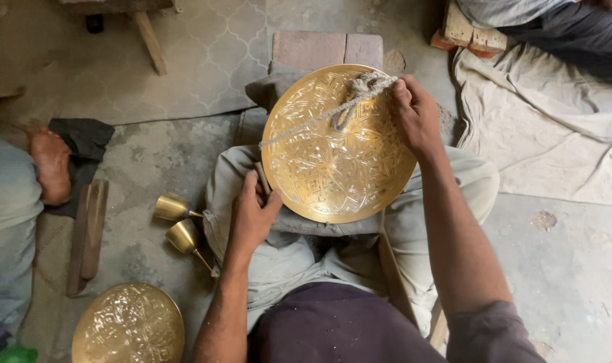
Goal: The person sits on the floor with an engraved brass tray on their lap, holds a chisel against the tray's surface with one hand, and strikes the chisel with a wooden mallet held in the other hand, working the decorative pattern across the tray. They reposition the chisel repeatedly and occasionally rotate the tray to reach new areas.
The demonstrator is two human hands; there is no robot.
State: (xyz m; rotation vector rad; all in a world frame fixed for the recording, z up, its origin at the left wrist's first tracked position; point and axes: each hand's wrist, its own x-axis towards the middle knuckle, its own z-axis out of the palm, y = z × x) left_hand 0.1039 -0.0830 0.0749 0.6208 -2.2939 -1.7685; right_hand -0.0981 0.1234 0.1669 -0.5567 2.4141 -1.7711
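A round engraved brass plate (336, 154) rests tilted on my lap, its patterned face up. A pale knotted rope (350, 101) lies across its upper part, running from the left rim to a knot near the top. My right hand (415, 114) grips the knotted end of the rope at the plate's upper right rim. My left hand (252, 215) sits at the plate's lower left edge, closed around a thin wooden tool (261, 176) whose tip touches the rim.
Two small brass goblets (175, 222) lie on the floor left of my knee. A second engraved brass plate (128, 326) lies at lower left. A wooden block (88, 235), another person's foot (51, 165), bricks (326, 48) and a pale cloth (548, 128) surround me.
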